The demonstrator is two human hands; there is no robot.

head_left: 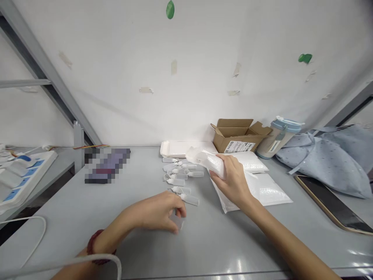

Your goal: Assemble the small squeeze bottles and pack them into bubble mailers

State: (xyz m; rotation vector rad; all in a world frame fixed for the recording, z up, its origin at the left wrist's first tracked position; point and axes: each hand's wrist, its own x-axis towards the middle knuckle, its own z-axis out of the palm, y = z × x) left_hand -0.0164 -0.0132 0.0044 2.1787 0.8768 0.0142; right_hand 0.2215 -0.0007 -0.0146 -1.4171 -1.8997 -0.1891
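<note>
My left hand (157, 212) rests low on the grey table (210, 245), its fingers curled around a small clear squeeze bottle (177, 221) lying on the surface. My right hand (233, 181) grips a white bubble-wrap pouch (204, 158) lifted just above the table. Several small clear dropper bottles (180, 175) with white caps lie in a loose group between the two hands. Flat white bubble mailers (262, 190) lie under and beside my right wrist.
An open cardboard box (237, 136) and a lidded cup (278, 137) stand at the back by the wall. White trays (180, 147) sit left of the box. A blue cloth (326, 159) and a tablet (332, 206) lie right; a power strip (20, 175) left.
</note>
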